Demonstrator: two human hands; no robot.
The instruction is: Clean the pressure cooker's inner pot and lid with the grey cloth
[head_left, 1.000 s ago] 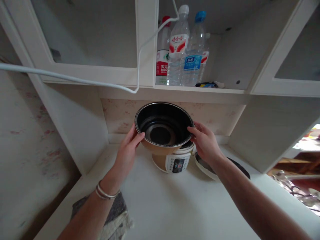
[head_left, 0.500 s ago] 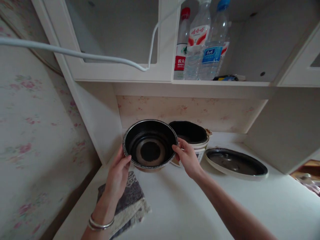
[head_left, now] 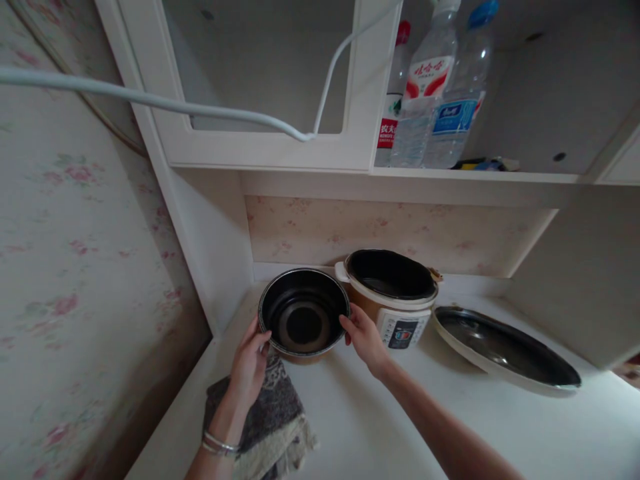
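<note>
A round black inner pot [head_left: 305, 323] with a shiny rim is gripped at both sides. My left hand [head_left: 251, 360] closes on its left rim, thumb over the edge. On its right rim, my right hand [head_left: 364, 339] pinches with thumb and fingers. The pot tilts towards me, showing a ringed base; whether its underside touches the counter is hidden. Just right of it stands a white and tan electric cooker [head_left: 405, 320] with an uncovered dark interior. Below my left hand lies a folded dark grey cloth [head_left: 273, 410] with a pale fringe.
To the right, a large dark lid [head_left: 505, 343] with a pale rim lies on the white counter [head_left: 380, 433]. Plastic bottles [head_left: 425, 100] stand in the open cabinet above. A white cable [head_left: 200, 109] hangs across the upper left.
Both hands have brought the pot lower and away from in front of the cooker, whose front panel now shows. The whole view has shifted slightly.
</note>
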